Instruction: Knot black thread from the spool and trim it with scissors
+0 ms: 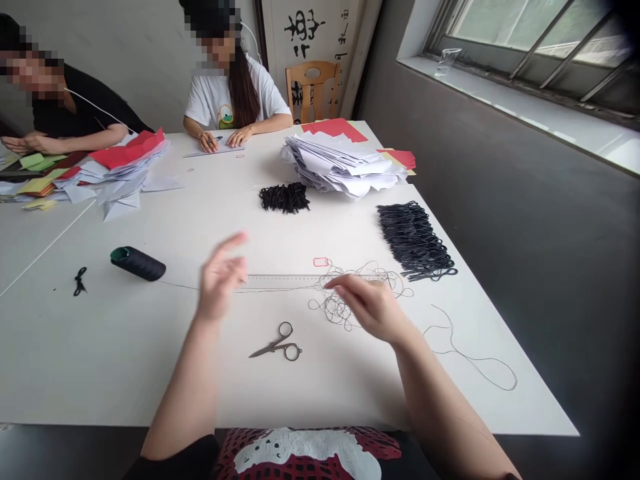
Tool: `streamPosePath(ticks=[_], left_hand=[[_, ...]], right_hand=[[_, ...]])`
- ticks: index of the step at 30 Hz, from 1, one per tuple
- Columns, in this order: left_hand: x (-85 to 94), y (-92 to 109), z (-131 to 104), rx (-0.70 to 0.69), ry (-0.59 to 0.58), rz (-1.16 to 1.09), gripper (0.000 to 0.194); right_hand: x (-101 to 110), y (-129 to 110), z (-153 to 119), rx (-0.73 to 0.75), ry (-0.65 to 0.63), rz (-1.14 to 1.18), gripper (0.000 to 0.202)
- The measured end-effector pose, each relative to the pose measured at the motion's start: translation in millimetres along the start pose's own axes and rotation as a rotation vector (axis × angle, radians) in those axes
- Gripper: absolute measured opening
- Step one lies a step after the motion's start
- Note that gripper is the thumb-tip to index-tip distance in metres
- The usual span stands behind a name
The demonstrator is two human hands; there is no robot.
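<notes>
My left hand (221, 280) is raised over the table, slightly blurred, its fingers apart and nothing visible between them. With thumb and forefinger pressed together, my right hand (370, 307) pinches a dark thread (280, 291). That thread runs left, past my left wrist, to a black thread spool (140, 263) lying on its side. A clear ruler (290, 281) lies flat between my hands, partly covered by them. Loose tangled thread (340, 312) spreads beneath and around my right hand. Small scissors (277, 345) rest nearer to me, blades spread, pointing left.
Bundled black cord loops (415, 240) lie at the right edge, beside a smaller black bundle (285, 198). White papers (345, 163) are piled behind. A loose thread loop (480, 363) lies at right, a small black knotted cord (79, 281) at left. Two people sit across the table.
</notes>
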State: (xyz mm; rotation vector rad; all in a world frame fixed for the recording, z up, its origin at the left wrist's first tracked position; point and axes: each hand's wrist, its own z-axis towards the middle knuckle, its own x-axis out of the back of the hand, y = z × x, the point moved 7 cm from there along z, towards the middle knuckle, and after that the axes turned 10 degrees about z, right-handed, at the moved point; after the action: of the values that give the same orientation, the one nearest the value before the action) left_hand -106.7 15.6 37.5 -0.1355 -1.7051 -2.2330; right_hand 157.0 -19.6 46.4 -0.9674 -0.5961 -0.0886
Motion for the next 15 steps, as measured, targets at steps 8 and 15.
streamPosePath(ticks=[8, 15], left_hand=[[-90.2, -14, -46, 0.376, -0.724, -0.009, 0.030], [128.3, -28, -14, 0.244, 0.805, 0.195, 0.023]], right_hand=[[-35, 7, 2, -0.060, -0.156, -0.074, 0.025], [1, 23, 0, -0.178, 0.059, 0.037, 0.023]])
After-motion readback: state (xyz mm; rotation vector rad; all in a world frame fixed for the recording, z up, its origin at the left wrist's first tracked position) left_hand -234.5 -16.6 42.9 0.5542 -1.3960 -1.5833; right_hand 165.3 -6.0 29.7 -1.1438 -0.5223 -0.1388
